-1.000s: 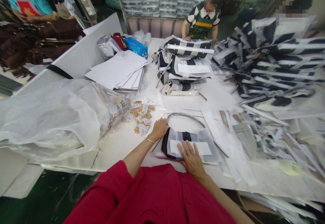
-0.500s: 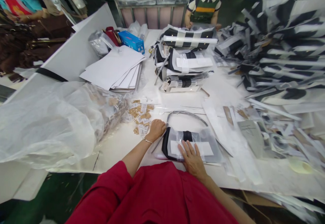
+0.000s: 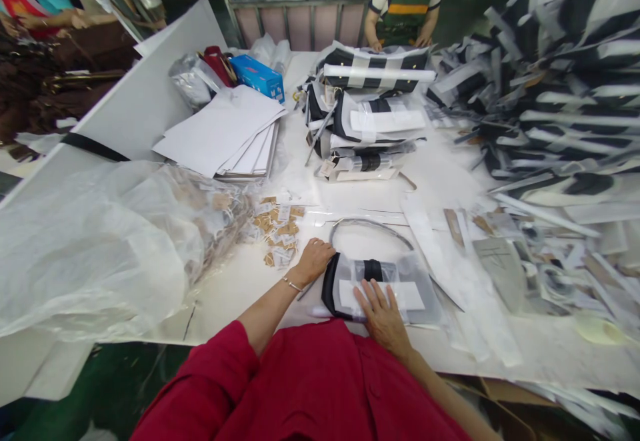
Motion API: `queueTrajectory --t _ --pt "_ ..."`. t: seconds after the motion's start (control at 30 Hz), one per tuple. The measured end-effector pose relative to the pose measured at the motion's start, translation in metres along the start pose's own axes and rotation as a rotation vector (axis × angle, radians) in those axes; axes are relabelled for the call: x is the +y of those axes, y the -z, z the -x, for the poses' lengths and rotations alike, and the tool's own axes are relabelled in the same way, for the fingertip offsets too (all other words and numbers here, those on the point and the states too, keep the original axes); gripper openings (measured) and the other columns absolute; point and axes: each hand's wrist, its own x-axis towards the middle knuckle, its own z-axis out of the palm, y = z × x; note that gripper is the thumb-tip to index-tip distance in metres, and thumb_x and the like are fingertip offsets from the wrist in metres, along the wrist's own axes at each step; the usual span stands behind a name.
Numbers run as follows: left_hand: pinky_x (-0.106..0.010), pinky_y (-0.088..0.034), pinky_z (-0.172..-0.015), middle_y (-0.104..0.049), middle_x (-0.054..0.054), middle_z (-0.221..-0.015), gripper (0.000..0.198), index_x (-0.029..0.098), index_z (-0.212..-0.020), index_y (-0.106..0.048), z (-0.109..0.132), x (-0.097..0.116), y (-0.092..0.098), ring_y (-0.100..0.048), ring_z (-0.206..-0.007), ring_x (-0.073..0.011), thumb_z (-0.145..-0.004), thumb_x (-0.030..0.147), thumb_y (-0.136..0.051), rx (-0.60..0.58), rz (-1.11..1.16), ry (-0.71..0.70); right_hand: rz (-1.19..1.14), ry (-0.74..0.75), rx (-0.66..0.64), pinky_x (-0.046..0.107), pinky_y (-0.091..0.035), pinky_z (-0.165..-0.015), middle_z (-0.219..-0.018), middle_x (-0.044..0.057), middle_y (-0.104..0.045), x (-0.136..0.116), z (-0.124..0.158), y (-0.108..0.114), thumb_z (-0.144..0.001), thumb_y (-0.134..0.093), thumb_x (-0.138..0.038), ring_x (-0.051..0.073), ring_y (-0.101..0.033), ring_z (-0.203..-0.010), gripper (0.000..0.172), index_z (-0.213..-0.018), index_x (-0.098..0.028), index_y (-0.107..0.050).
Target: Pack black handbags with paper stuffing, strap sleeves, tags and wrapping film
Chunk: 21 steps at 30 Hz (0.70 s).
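A black and white handbag (image 3: pixel 329 286) lies flat in front of me, with clear plastic film and a white paper strip (image 3: pixel 413 296) over its front. Its thin grey strap (image 3: pixel 373 221) arcs out beyond the top edge. My right hand (image 3: pixel 383 314) rests on the front with fingers spread, overlapping the paper strip. At the bag's upper left corner, near the strap's end, my left hand (image 3: pixel 317 261) is closed; what its fingertips pinch is hidden. Brown and white hang tags (image 3: pixel 283 228) lie loose to the left of that hand.
A large translucent plastic bag (image 3: pixel 100 248) covers the left side. White sheets (image 3: pixel 220 131) and a blue box (image 3: pixel 257 78) stand behind. Wrapped handbags (image 3: pixel 375 118) fill the back middle, with a large pile (image 3: pixel 565 114) at right. A co-worker (image 3: pixel 405 14) stands across the table.
My left hand has shifted slightly right against the bag's corner. My right hand stays flat on the bag. The co-worker's hands have moved a little.
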Motion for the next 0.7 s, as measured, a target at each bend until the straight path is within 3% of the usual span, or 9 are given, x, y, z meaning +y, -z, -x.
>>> queueTrajectory --t 0.23,0.33,0.5,0.6,0.7 --pt "-0.041 -0.040 -0.090 -0.063 -0.010 -0.088 0.021 0.018 -0.087 -0.066 0.002 -0.006 0.006 -0.057 -0.094 -0.0238 -0.090 0.013 -0.046 -0.050 0.012 0.083 -0.002 -0.010 -0.010 0.059 -0.016 -0.116 -0.153 0.010 -0.038 0.001 0.000 0.000 -0.084 -0.058 -0.024 0.033 -0.029 -0.143 0.074 -0.152 -0.025 -0.027" --pt "-0.039 -0.043 -0.090 -0.064 -0.009 -0.095 0.017 0.017 -0.096 -0.065 0.004 -0.006 0.014 -0.059 -0.096 -0.0233 -0.091 0.016 -0.048 -0.035 0.042 0.143 -0.021 -0.006 -0.005 0.058 -0.016 -0.116 -0.152 0.010 -0.040 0.000 -0.003 0.005 -0.083 -0.062 -0.031 0.033 -0.030 -0.142 0.078 -0.152 -0.025 -0.027" --pt "-0.039 -0.041 -0.101 -0.058 -0.009 -0.123 0.029 0.020 -0.120 -0.055 0.029 -0.002 0.023 -0.054 -0.116 -0.0232 -0.091 0.021 -0.051 0.232 0.184 0.283 -0.160 -0.056 -0.014 0.054 -0.023 -0.116 -0.155 0.012 -0.034 0.009 -0.003 0.041 -0.087 -0.057 -0.046 0.032 -0.029 -0.143 0.079 -0.153 -0.021 -0.021" --pt "-0.036 -0.044 -0.097 -0.062 -0.007 -0.111 0.022 0.019 -0.112 -0.057 0.056 0.007 0.019 -0.057 -0.108 -0.0214 -0.092 0.024 -0.048 0.281 0.334 0.408 -0.238 -0.285 0.142 0.055 -0.022 -0.116 -0.153 0.014 -0.036 0.037 0.011 0.066 -0.091 -0.049 -0.048 0.032 -0.030 -0.142 0.070 -0.152 -0.019 -0.025" --pt "-0.033 -0.047 -0.086 -0.066 -0.004 -0.096 0.019 0.020 -0.100 -0.060 0.080 0.019 0.006 -0.061 -0.091 -0.0196 -0.090 0.031 -0.049 0.121 0.518 0.601 -0.328 -0.729 0.279 0.058 -0.024 -0.114 -0.150 0.022 -0.038 0.076 0.031 0.075 -0.087 -0.048 -0.059 0.037 -0.032 -0.141 0.078 -0.147 -0.011 -0.034"
